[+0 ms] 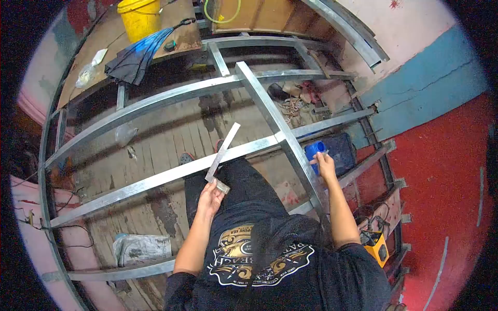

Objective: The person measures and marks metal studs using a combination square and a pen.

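Observation:
My left hand (209,199) is closed around the thick stock of a metal try square (223,153), whose blade slants up and away over a steel beam (171,173). At the right, my right hand (326,167) has its fingers bent against a blue plastic container (314,149) with a round rim, and it appears to grip it. The fingertips partly cover the container, so its lower side is hidden. A diagonal steel tube (280,124) runs between my two hands, close to the container.
Steel tubes form a frame around my legs over a plank floor (150,212). A yellow bucket (140,20) and folded umbrella (148,52) are on a board at upper left. Right are a dark blue case (338,154) and yellow-black device (377,249). A sack (141,250) lies lower left.

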`<state>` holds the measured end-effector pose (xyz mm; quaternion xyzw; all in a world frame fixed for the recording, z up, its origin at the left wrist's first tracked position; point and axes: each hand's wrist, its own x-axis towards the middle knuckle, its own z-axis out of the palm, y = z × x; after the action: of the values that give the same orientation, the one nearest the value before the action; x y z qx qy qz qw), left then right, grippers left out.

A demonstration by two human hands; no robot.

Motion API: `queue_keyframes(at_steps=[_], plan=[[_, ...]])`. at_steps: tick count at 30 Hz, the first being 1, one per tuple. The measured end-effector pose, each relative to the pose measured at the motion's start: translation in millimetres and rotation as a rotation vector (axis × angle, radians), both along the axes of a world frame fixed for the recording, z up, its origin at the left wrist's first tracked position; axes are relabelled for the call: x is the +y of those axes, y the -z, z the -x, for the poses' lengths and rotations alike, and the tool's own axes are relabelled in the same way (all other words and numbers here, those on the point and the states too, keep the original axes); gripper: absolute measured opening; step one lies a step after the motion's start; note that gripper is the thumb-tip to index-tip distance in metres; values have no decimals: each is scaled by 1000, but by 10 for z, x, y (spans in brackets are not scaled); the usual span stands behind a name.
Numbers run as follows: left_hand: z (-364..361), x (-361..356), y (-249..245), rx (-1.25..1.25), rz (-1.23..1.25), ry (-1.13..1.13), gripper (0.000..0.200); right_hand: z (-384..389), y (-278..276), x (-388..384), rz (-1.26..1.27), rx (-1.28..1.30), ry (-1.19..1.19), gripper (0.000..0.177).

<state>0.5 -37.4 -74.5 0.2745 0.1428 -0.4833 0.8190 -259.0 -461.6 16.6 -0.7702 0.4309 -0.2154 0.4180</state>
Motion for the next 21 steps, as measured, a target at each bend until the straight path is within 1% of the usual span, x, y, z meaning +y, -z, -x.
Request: queue_keyframes(at_steps=[2, 4, 5, 7, 8, 9, 11, 12, 15, 16, 17, 19, 21], plan=[[24, -28, -78, -3, -22, -12, 10, 151, 15, -9, 46, -5, 30, 42], [15, -24, -45, -8, -27, -8, 14, 313, -64, 61, 157, 373, 99, 43], [12, -18, -31, -20, -27, 3, 14, 346, -63, 111, 153, 362, 111, 43], [20, -41, -75, -11, -48, 18, 14, 455, 129, 96, 250, 520, 107, 47], [39, -59, -131, 4, -98, 8, 13, 483, 206, 88, 215, 534, 114, 51], [35, -48, -42, 3, -58, 13, 12, 463, 200, 124, 208, 518, 121, 51], [56, -77, -109, 31, -120, -8, 11, 416, 178, 232, 189, 567, 137, 51], [23, -17, 131, 35, 13, 10, 14, 434, 328, 190, 167, 529, 153, 50], [46, -40, 28, 20, -43, 7, 14, 463, 628, 87, 92, 505, 261, 51], [59, -47, 8, 17, -62, 2, 15, 452, 548, 137, 65, 456, 243, 50], [51, -39, -6, 21, -46, 21, 14, 412, 482, 171, 68, 483, 254, 49], [91, -85, -136, 29, -102, 1, 12, 417, 486, 170, 48, 493, 251, 48], [88, -103, -128, 30, -110, 19, 11, 444, 514, 140, 7, 509, 244, 48]])
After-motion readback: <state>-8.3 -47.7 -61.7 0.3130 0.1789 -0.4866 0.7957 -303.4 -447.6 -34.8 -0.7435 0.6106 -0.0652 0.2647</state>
